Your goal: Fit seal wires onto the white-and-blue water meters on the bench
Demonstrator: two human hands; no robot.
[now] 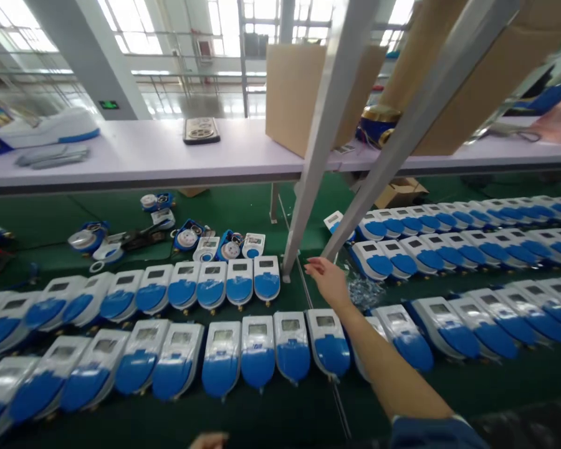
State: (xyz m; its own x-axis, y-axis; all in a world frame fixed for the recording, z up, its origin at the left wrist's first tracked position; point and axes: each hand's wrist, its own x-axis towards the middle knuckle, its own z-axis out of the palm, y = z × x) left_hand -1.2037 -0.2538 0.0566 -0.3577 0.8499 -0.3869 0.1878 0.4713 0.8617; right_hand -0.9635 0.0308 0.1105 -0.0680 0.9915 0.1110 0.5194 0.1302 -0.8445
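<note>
**A:** Where was your right hand (328,282) at that moment?

**B:** You had it stretched out over the green surface (271,418), bare forearm running back to your blue sleeve (430,433). The fingers were loosely apart and slightly curled, gripping nothing.

**A:** And what lay closest to it?

**B:** Just to the right of your hand, touching or nearly so, sat a small heap of shiny metal bits (367,292); blur kept me from telling what they were. Beyond your fingertips stood the feet of two slanted grey frame posts (308,187). Further right of that heap, a blue-and-white meter (373,259) headed a row running away from you.

**A:** Anything under your arm?

**B:** Your wrist crossed above the near row, beside the meter with the grey window (328,340). Left of your hand, another meter (267,279) ended the middle row, with a few opened units (230,246) just past it.

**A:** And your left hand (209,441)?

**B:** Only a sliver showed at the bottom edge, well back from your right hand. You couldn't tell whether it was apart or together.
</note>
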